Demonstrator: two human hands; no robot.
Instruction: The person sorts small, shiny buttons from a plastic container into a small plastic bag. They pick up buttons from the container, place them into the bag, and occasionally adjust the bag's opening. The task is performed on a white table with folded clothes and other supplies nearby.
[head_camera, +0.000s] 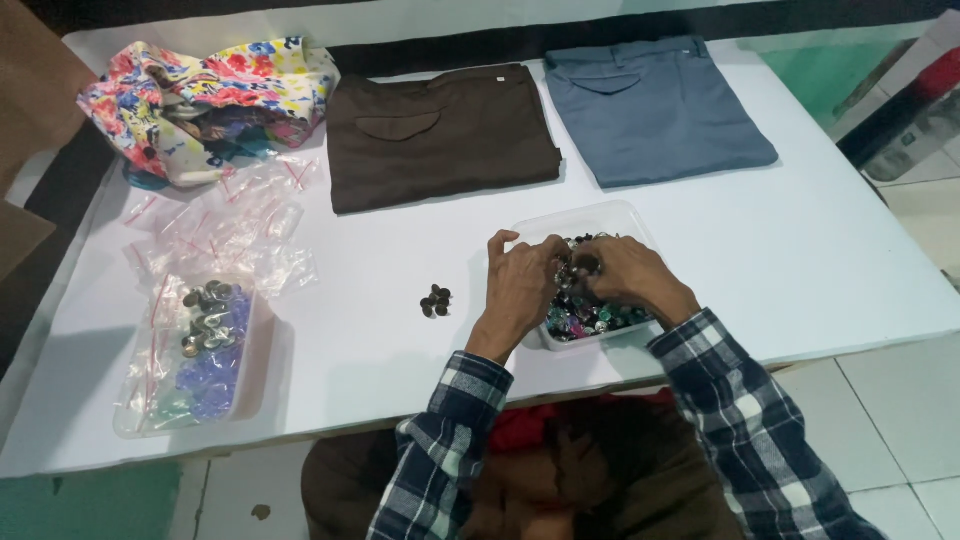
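Both my hands are over a clear plastic tub (610, 216) heaped with small shiny mixed-colour buttons (580, 318) near the table's front edge. My left hand (520, 285) rests on the tub's left side, fingers curled into the buttons. My right hand (625, 275) lies across the pile, fingers bent down among them. What each fingertip pinches is hidden. A small cluster of dark buttons (435, 300) lies loose on the white table, just left of my left hand.
A second clear tray (250, 385) at the front left holds bagged metal and blue buttons. Empty little zip bags (235, 235) lie behind it. A floral cloth (205, 95), brown folded trousers (440, 135) and grey-blue folded trousers (655, 110) line the back.
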